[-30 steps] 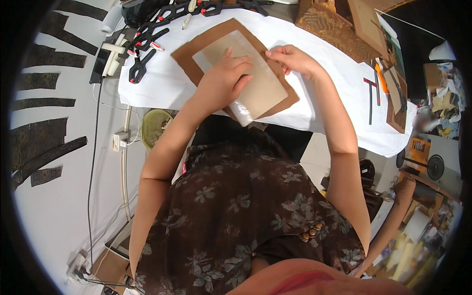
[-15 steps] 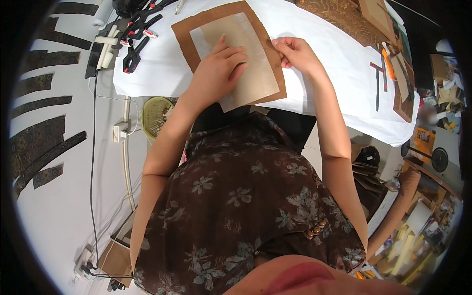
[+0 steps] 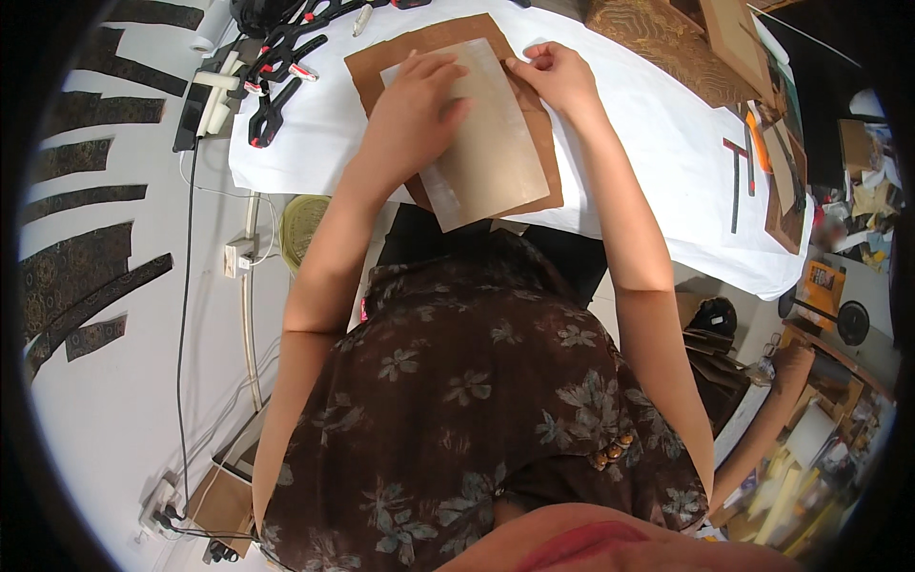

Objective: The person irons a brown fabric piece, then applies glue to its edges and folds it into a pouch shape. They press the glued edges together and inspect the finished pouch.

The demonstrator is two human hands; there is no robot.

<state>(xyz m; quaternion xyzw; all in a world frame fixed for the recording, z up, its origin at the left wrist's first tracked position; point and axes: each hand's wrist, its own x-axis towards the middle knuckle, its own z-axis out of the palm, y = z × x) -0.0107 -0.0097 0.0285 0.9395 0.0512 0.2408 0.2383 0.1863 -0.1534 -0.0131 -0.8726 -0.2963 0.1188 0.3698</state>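
A beige translucent-looking rectangular sheet (image 3: 496, 157) lies on a larger brown sheet (image 3: 540, 138) with rough edges, near the front edge of the white-covered table. My left hand (image 3: 412, 112) is over the left part of the beige sheet, fingers stretched towards its far edge and slightly smeared by motion. At the brown sheet's upper right edge, my right hand (image 3: 560, 78) pinches it between thumb and index finger, the other fingers curled. The near corner of the beige sheet sticks out past the brown one. My left hand hides part of both sheets.
Black spring clamps (image 3: 274, 112) lie at the table's far left, by a power bank-like black strip with white rods (image 3: 218, 91). A patterned brown panel (image 3: 658, 43) is at the far right, with a T-shaped ruler (image 3: 735, 181) nearer. A yellow-green basket (image 3: 301, 229) stands below the left edge.
My left hand has slid away from me, towards the far left of the beige sheet. My right hand has moved farther up the brown sheet's right edge. The whole view has shifted slightly.
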